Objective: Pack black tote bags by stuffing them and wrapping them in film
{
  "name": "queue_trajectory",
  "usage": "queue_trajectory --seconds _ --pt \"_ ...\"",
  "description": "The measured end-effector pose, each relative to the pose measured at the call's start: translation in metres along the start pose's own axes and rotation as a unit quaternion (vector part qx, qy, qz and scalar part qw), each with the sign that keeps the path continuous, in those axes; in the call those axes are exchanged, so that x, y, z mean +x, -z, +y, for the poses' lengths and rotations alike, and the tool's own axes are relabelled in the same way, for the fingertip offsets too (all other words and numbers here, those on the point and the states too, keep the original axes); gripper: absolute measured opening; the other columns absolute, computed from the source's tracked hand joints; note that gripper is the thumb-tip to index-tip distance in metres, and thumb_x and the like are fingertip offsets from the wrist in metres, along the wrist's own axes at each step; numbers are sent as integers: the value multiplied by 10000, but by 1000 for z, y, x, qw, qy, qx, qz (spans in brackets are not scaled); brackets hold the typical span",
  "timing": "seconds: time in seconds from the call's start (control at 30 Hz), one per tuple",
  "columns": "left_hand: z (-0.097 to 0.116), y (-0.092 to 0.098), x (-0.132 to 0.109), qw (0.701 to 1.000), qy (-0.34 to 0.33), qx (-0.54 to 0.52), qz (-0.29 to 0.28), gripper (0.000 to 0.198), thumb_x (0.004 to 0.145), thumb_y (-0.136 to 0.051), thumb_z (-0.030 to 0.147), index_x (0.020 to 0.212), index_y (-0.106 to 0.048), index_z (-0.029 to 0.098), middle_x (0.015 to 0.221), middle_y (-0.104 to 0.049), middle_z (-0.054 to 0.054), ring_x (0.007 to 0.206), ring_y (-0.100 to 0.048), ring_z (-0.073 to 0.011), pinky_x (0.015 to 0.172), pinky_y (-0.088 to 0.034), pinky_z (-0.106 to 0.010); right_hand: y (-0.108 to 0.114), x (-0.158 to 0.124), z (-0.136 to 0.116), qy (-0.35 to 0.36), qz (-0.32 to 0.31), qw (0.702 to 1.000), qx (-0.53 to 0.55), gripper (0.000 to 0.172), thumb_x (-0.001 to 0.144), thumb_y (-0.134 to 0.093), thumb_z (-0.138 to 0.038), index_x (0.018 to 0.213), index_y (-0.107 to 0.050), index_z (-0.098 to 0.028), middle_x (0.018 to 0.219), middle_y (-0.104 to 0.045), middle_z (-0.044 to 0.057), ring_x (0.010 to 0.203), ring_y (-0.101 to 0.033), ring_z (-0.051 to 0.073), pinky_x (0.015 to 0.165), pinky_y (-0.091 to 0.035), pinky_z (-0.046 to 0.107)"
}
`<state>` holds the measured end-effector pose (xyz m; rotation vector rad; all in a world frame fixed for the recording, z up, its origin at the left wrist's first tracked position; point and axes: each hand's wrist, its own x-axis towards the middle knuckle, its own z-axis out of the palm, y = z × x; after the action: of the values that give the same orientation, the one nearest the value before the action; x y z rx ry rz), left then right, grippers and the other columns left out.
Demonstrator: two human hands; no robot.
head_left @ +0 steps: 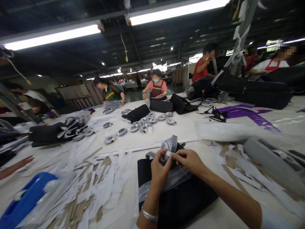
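A coiled grey strap [173, 143] in clear plastic wrap is held up over a black bag [181, 203] that lies flat on the table. My left hand [160, 168] grips the coil from the near left, thumb and fingers closed round it. With thumb and forefinger, my right hand [188, 161] pinches a small white paper strip [169, 153] against the coil. The strip's far side is hidden behind the fingers. Beneath both hands, a band of clear plastic [177, 178] lies across the bag.
Loose white and brown paper strips [105, 187] cover the table at left, beside a blue tape dispenser [30, 198]. A grey dispenser [271, 159] sits at right. Beyond lie several wrapped strap coils [145, 122] and folded black bags [160, 106]. Another person's hand [17, 167] reaches in from the left.
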<state>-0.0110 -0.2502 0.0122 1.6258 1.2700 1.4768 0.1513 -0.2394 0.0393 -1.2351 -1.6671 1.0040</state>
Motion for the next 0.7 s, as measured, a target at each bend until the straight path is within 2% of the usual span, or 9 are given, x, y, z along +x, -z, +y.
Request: queue_trajectory --seconds 0.13,0.3,0.47,0.6,0.7 --pt "-4 2 -1 1000 -4 18 -14 327 821 -695 327 1111 -660 178 1115 -710 -98 1062 -661 -248 958 -507 -392 1 0 6 -31 -29 999 -26 424 851 -570 -564 657 -660 -198 579 -663 4 548 -615 159 532 -448 248" --pt "-4 2 -1 999 -6 39 -24 314 815 -701 325 1098 -666 194 1086 -720 -69 1044 -667 -239 936 -514 -375 4 -3 11 2 -35 998 -55 338 878 -502 -416 669 -659 -202 659 -696 25 623 -651 183 642 -489 286" --pt "4 2 -1 999 -5 -7 -37 318 815 -704 288 1114 -651 191 1089 -721 -62 1031 -673 -216 939 -513 -352 5 3 14 20 -54 998 -12 306 862 -483 -402 902 -712 -204 795 -726 31 763 -689 222 736 -530 328" --pt "6 3 -2 999 4 -23 -33 312 819 -697 266 1116 -643 186 1079 -721 -58 1020 -675 -205 932 -512 -338 2 10 20 -25 -71 996 46 362 833 -527 -464 983 -720 -197 771 -718 29 731 -692 232 679 -555 339" --pt "7 3 -3 999 3 -25 -41 313 818 -693 253 1118 -638 182 1069 -721 -58 1009 -674 -204 925 -510 -337 -1 15 23 -59 -71 994 61 354 811 -539 -418 1028 -720 -204 760 -725 32 696 -696 229 611 -564 326"
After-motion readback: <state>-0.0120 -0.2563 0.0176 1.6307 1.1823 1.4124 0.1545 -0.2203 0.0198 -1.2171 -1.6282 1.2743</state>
